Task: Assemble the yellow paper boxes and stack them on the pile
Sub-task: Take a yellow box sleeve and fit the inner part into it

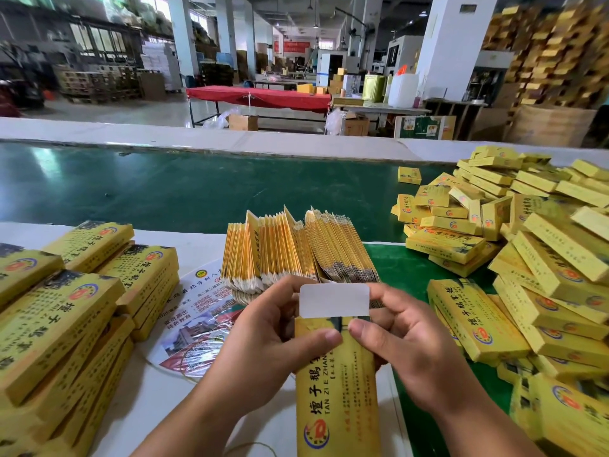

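Both hands (339,338) pinching yellow box (336,390) lettered "TAN ZI E ZHAN", white flap (334,300) up

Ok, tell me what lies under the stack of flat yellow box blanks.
The stack of flat box blanks rests partly on a printed flyer, whose left part shows. How far the flyer runs beneath is covered by the stack and by the left hand.

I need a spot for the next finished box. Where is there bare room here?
The green belt is bare from its far edge to the upright flat blanks, leftward of the lone box. A green patch lies between blanks and the pile. Crowded: the pile on the right, the stacked boxes on the left.
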Available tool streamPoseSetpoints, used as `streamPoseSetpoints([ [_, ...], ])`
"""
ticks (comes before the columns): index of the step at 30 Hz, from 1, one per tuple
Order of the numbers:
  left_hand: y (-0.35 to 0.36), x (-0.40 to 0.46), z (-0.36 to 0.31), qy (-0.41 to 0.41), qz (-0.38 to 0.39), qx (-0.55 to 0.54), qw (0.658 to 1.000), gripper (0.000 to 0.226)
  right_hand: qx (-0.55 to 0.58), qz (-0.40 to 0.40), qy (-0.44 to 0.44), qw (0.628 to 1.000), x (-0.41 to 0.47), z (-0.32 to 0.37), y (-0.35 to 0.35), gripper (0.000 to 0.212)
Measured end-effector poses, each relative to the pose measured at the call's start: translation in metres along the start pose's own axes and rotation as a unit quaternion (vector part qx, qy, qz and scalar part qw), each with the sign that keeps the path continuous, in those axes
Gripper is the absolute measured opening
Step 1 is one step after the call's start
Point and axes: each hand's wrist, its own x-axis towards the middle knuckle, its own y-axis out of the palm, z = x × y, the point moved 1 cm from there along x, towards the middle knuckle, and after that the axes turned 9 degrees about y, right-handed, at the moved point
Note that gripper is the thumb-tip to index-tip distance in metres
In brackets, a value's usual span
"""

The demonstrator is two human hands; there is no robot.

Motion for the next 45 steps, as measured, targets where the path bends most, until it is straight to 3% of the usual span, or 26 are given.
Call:
streamPoseSetpoints([
  [8, 0.0039, -0.0005, 0.0061, 0.011, -0.036, -0.011, 0.999, 0.02, -0.015, -0.048, -0.019, 0.999, 0.0002, -0.005, -0.0027, 0.024],
  [12, 0.0042, -0.0003, 0.0066, 0.011, -0.042, 0.008, 0.999, 0.024, -0.028, -0.042, -0.029, 0.998, 0.0008, -0.0065, -0.0022, 0.016],
  [18, 0.0052, -0.0025, 0.003, 0.038, -0.038, -0.013, 0.998, 0.027, -0.019, -0.079, -0.056, 0.995, 0.0018, -0.0053, -0.0029, 0.023],
  [23, 0.0043, -0.0014, 0.0034, 0.044, -0.047, -0.015, 0.998, 0.016, 0.003, -0.058, -0.03, 0.998, 0.0028, -0.0053, -0.0032, 0.026],
  [27, 0.0057, -0.0017, 0.007, 0.012, -0.074, 0.009, 0.997, 0.007, -0.049, -0.03, -0.018, 0.998, 0.0008, -0.0056, 0.0003, 0.023],
  [35, 0.0067, -0.0014, 0.0076, -0.009, -0.074, -0.007, 0.997, 0.012, -0.079, -0.023, -0.016, 0.996, -0.002, -0.0019, -0.002, 0.032],
  [40, 0.007, -0.0037, 0.0034, -0.033, -0.071, -0.025, 0.997, 0.039, -0.078, -0.017, -0.007, 0.997, -0.0023, -0.0047, 0.0007, 0.031],
  [45, 0.0064, -0.0029, 0.0028, -0.066, -0.079, -0.009, 0.995, 0.026, -0.134, -0.024, -0.011, 0.991, -0.0036, -0.0036, 0.0024, 0.034],
])
